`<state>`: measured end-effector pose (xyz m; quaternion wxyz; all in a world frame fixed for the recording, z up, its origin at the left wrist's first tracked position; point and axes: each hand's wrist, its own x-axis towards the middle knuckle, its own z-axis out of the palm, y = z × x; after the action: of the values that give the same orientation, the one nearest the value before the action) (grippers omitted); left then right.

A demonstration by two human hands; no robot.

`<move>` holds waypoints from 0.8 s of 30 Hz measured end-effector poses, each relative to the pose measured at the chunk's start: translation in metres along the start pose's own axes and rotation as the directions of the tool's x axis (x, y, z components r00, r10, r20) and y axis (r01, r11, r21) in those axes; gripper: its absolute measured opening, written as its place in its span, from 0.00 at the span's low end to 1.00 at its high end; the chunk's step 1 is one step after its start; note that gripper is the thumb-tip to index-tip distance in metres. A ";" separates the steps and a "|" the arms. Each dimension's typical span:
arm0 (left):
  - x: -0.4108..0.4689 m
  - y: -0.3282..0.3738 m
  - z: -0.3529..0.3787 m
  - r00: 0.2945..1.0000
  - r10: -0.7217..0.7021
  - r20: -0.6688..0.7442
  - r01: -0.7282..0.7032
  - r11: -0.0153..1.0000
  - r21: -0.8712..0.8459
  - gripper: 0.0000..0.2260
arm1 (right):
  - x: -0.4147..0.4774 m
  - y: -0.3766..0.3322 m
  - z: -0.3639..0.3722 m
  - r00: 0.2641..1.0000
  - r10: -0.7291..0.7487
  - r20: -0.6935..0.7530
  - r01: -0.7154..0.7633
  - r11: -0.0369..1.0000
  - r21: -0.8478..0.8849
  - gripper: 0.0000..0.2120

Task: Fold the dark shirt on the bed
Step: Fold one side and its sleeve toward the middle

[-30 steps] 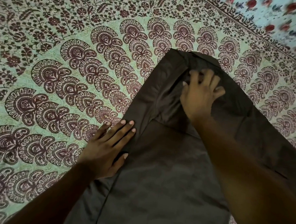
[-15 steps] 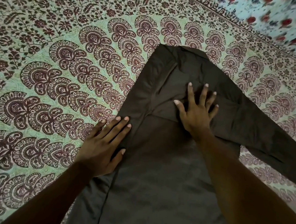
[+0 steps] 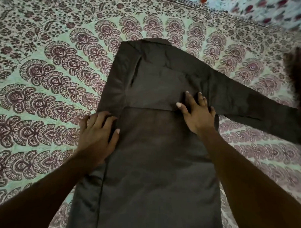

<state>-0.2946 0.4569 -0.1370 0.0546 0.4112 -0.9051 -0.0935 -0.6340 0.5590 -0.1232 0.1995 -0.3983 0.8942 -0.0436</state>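
The dark shirt [image 3: 155, 156] lies flat and lengthwise on the bed, collar end away from me. Its left side is folded inward, and the folded sleeve ends in a straight crosswise edge at mid-chest. The right sleeve [image 3: 249, 103] stretches out to the right across the bedspread. My left hand [image 3: 98, 134] presses on the shirt's left folded edge, its fingertips bent down over the edge. My right hand [image 3: 197, 113] lies spread on the cloth where the right sleeve meets the body.
The bed carries a pale green bedspread [image 3: 45, 86] with maroon fan and flower patterns. A second floral cloth [image 3: 269, 10], white with red flowers, lies at the far right corner. A dark blurred shape [image 3: 298, 67] shows at the right edge.
My right hand slid from the shirt's upper middle down and right to the base of the right sleeve. The right sleeve now lies more spread out. My left hand stayed on the left edge.
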 end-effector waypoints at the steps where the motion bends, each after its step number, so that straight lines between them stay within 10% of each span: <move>1: 0.015 0.014 -0.003 0.999 0.017 -0.032 -0.018 1.000 -0.019 0.21 | -0.004 0.010 -0.005 0.999 0.011 -0.034 -0.010 1.000 0.026 0.35; 8: 0.126 0.114 0.016 0.931 0.250 0.265 -0.239 0.968 -0.075 0.41 | -0.014 0.092 -0.039 0.948 0.270 -0.171 -0.240 0.955 0.177 0.26; 12: 0.145 0.168 0.054 0.886 0.147 0.440 -0.112 0.988 -0.105 0.51 | -0.014 0.143 -0.055 0.837 0.455 -0.303 -0.376 0.882 0.285 0.21; 24: 0.144 0.172 0.063 0.876 0.040 0.481 -0.056 0.998 0.020 0.51 | 0.048 0.211 -0.073 0.641 0.752 -0.154 -0.544 0.587 0.600 0.27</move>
<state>-0.5263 0.4674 -0.1589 -0.1761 0.3534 -0.9017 -0.1762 -0.8384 0.6614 -0.1222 0.1137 0.0485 0.9534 -0.2752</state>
